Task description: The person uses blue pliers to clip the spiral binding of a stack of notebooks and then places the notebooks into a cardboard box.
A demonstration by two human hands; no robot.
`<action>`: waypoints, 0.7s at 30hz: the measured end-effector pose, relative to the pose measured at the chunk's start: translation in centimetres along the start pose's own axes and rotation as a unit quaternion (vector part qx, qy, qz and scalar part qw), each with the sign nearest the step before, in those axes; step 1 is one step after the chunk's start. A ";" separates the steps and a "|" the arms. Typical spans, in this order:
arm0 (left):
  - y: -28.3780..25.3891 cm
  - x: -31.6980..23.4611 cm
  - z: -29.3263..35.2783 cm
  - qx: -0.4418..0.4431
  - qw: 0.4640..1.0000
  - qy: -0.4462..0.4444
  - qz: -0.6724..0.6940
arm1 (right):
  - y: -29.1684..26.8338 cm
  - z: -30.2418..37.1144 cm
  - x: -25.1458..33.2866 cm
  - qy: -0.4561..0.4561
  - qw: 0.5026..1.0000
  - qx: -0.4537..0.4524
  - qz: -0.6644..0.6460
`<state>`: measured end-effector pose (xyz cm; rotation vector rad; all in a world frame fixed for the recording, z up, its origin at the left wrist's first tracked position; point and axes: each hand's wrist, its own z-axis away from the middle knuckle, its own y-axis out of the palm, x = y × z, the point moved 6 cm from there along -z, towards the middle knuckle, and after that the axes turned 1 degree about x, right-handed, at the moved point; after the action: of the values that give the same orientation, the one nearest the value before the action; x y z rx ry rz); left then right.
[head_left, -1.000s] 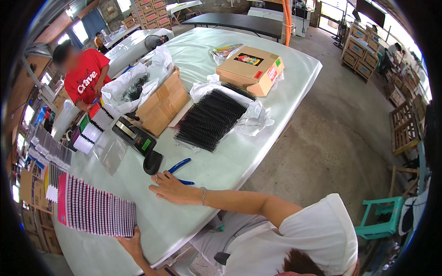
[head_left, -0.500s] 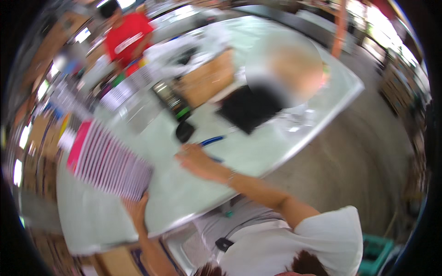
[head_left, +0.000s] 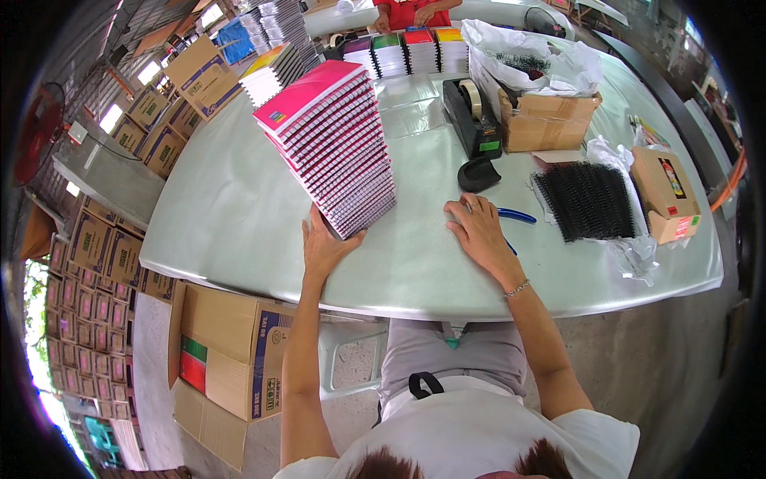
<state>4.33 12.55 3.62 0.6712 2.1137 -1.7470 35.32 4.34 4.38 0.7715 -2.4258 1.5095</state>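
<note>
A tall leaning stack of pink-covered spiral notebooks (head_left: 343,152) stands on the table left of centre. My left hand (head_left: 323,247) grips its near lower end, thumb on one side and fingers on the other. My right hand (head_left: 483,239) lies on the table to the right with its fingers apart and loosely bent. Beside and partly under it is a hand tool with blue handles (head_left: 517,215), probably pliers; its head is hidden by the hand. A black rounded piece (head_left: 479,174) sits just beyond my right fingers, next to a black tape dispenser (head_left: 471,120).
Black spiral binding coils (head_left: 586,199) lie on white wrapping at the right, beside a small brown box (head_left: 664,188). Behind are a carton (head_left: 550,120) and several notebook stacks (head_left: 389,56). A person in red (head_left: 415,12) works across the table. An opened carton (head_left: 231,335) stands below left.
My view has swung left and steadied, so the notebook stack now appears nearer the middle. My left hand stays at the stack's base, and my right hand remains by the blue handles.
</note>
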 end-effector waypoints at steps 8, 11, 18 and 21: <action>1.0 -0.5 -1.2 -0.054 0.998 -0.001 0.020 | 0.3 0.0 -0.1 0.007 1.000 0.010 0.010; 1.5 -0.4 -2.1 -0.060 0.998 -0.008 0.008 | 0.3 -0.1 0.1 0.002 1.000 0.007 0.018; 2.5 -1.3 -4.2 -0.075 0.995 -0.055 0.020 | 0.1 -0.3 0.7 0.000 1.000 0.021 0.014; 3.2 -1.8 -5.7 -0.093 0.993 -0.061 0.022 | 0.0 -0.4 0.7 0.004 0.999 0.029 0.020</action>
<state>7.89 18.28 3.05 0.5408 2.1277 -1.5033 34.69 4.43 4.85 0.7318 -2.4154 1.5997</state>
